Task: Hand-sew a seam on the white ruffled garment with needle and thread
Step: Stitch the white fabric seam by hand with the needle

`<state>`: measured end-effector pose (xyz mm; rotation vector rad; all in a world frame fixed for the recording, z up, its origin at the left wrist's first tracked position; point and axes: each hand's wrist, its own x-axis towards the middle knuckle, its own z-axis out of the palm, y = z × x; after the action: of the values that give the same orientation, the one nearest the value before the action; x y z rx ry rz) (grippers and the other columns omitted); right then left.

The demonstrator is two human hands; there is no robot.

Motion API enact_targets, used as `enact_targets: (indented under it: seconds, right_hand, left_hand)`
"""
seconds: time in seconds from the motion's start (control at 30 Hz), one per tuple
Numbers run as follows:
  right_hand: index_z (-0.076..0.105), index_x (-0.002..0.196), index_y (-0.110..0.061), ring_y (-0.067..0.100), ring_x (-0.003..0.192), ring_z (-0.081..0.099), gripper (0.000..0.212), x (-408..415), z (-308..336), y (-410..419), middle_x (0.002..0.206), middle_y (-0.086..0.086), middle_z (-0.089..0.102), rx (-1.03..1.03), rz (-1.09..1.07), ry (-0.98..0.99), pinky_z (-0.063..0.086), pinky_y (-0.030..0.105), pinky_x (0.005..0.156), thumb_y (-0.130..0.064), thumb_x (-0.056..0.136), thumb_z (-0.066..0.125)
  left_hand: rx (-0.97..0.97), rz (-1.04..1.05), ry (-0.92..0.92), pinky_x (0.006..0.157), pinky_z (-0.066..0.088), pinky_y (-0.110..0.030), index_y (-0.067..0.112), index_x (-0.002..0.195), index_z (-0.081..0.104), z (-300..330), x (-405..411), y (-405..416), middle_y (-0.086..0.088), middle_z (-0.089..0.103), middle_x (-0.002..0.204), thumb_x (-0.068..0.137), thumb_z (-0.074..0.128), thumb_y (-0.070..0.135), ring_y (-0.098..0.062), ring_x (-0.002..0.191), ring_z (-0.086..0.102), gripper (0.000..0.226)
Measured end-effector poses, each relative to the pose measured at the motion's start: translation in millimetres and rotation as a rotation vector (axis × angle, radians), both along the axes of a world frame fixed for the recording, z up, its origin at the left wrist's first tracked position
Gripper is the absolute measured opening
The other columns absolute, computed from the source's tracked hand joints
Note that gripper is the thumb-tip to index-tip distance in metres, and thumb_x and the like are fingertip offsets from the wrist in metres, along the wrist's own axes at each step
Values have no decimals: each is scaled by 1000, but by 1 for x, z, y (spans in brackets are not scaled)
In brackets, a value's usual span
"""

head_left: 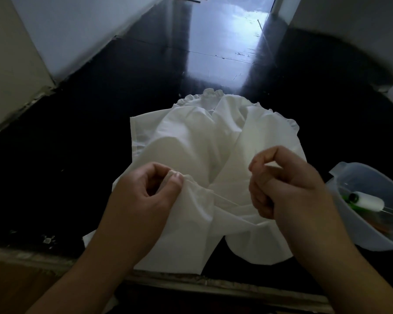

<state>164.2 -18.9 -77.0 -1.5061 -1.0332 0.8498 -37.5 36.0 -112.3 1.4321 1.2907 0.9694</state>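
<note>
Left hand [145, 191] pinches garment [191, 141] fold; thread [225, 200] runs rightward to my right hand [288, 184], clenched around it.

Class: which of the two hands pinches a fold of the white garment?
The left hand: its thumb and forefinger pinch the garment; the right hand does not.

Your work surface is a dark, glossy floor [82, 137], with a bright reflected patch of light at twelve o'clock. The white ruffled garment [197, 137] lies spread at its centre, ruffled edge toward twelve o'clock and near edge reaching a pale raised ledge [55, 261] at six. At four o'clock, just beside the garment, you have a translucent plastic tub [340, 189] standing on the floor. Small pale specks [47, 240] lie at eight o'clock.
</note>
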Motion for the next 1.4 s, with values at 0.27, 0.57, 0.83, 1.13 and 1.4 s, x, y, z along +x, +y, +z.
enact_targets:
  seconds: [0.27,0.57,0.83,1.13,1.4]
  right_hand:
    - [60,76,-24,6,50,53,22,24,-21,-3,58,-8,63,-225,-23,-616,37,15,48,-18,97,63]
    - [59,83,-28,4,59,60,19,25,-14,-5,63,-5,64,-182,-170,-680,39,20,47,-22,100,61]
    - [65,83,-12,13,52,39,16,-21,5,-6,54,-1,43,47,146,-102,32,23,49,-9,97,59]
    - [61,83,-14,11,47,51,18,-46,-7,-1,55,7,63,59,292,-83,38,21,52,-4,97,65]
    - [64,74,-14,14,43,54,21,-45,-4,0,51,7,62,47,235,-119,39,25,48,-4,91,73]
  left_hand:
    - [-105,193,-190,66,55,-28,18,94,77,0,-4,10,0,78,86,97,69,30,-10,74,72,15]
    - [-111,163,-227,56,55,-14,18,92,79,4,-5,6,3,79,85,94,72,28,-4,70,72,12]
    - [-96,12,-246,60,58,-19,21,88,82,13,-4,-5,0,80,82,86,75,27,-8,72,74,9]
    - [-114,-50,-252,83,62,-58,28,86,84,15,-7,-7,-6,81,83,75,87,42,-30,82,78,18]
    - [-149,-40,-275,82,61,-65,24,85,84,19,-6,-7,-8,81,82,70,75,45,-32,80,79,27]
